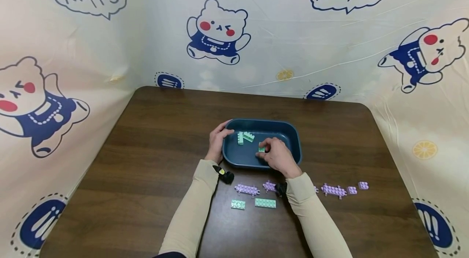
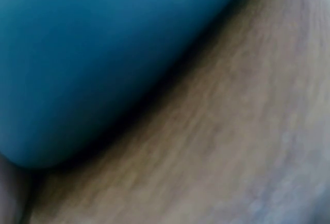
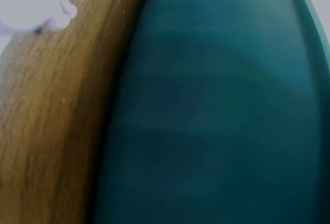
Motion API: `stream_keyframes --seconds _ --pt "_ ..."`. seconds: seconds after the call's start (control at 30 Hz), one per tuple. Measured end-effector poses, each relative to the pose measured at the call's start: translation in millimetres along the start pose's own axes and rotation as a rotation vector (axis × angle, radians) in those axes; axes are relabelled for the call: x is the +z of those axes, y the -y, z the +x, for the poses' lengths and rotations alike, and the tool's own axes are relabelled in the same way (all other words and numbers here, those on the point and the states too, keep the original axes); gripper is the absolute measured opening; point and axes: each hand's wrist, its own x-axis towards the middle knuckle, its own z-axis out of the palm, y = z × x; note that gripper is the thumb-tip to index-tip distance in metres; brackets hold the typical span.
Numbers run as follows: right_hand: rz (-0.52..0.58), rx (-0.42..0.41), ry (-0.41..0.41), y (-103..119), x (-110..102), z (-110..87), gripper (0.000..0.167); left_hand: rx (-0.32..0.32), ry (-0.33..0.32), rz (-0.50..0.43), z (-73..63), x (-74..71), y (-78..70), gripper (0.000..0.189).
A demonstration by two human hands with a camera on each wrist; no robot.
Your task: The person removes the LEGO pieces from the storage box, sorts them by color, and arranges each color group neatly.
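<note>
A dark blue tray (image 1: 239, 157) sits on the wooden table. At its left end my left hand (image 1: 217, 142) grips the rim, thumb over the edge. My right hand (image 1: 279, 155) reaches inside and pinches a small green building brick (image 1: 261, 149), partly covered by the fingers. Towards the tray's left lie two more green bricks, one upright in the picture (image 1: 240, 138) and one slanted (image 1: 248, 136). The left wrist view is blurred and shows the tray's outer wall (image 2: 93, 54). In the right wrist view the tray wall (image 3: 216, 105) fills most of the picture.
In front of the tray lie purple building pieces: a long one (image 1: 247, 189), one partly behind the right wrist (image 1: 269, 186), another long one (image 1: 334, 190) and two small bricks (image 1: 352, 190). Nearer me are two green bricks (image 1: 265, 203). A printed curtain (image 1: 264, 54) surrounds the table.
</note>
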Motion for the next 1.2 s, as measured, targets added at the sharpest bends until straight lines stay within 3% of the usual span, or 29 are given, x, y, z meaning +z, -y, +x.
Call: stream_keyframes --seconds 0.13,0.4,0.87,1.2 --pt "-0.010 0.007 -0.011 0.0 -1.5 0.3 0.019 0.000 0.003 -0.010 -0.2 0.2 0.1 0.036" --pt "-0.026 0.023 -0.020 0.4 -1.8 2.4 0.032 0.003 0.003 -0.002 -1.0 0.6 -0.9 0.036" --pt "-0.035 0.031 -0.012 -1.2 -1.9 3.6 0.038 -0.010 0.011 -0.015 0.0 0.0 0.1 0.035" --pt "-0.016 0.004 -0.064 -1.4 -2.5 2.4 0.028 -0.016 0.005 -0.019 -0.8 0.5 -0.8 0.035"
